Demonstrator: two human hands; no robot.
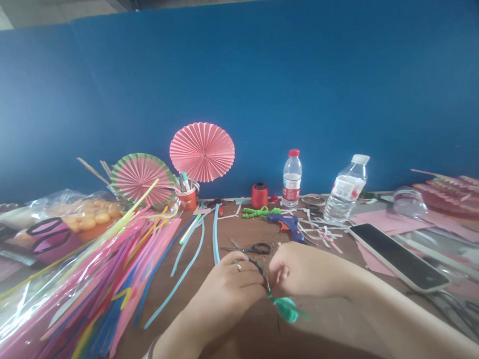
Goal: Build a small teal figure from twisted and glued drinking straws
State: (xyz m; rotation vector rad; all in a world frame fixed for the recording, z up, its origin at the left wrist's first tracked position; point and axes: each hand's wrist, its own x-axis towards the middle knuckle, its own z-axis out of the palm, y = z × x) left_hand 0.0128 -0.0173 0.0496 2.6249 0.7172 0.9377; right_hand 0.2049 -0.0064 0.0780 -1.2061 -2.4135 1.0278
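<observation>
My left hand [237,286], with a ring and a bangle, is closed, its fingertips at the thin stem of a small green looped piece [286,308]. That piece hangs just below the gap between my hands and is blurred, so its material is unclear. Close on the right, my right hand [301,269] is curled into a fist; whatever its fingers pinch is hidden. Dark-handled scissors [260,248] lie on the table just beyond my fingers, partly covered by my left hand.
At left lies a bundle of coloured strips [97,291] in clear plastic. Behind stand pink paper fans [202,152], a pen cup [187,198], a red thread spool [260,195], water bottles [292,180] and a blue glue gun [286,225]. A phone [399,254] rests on the right.
</observation>
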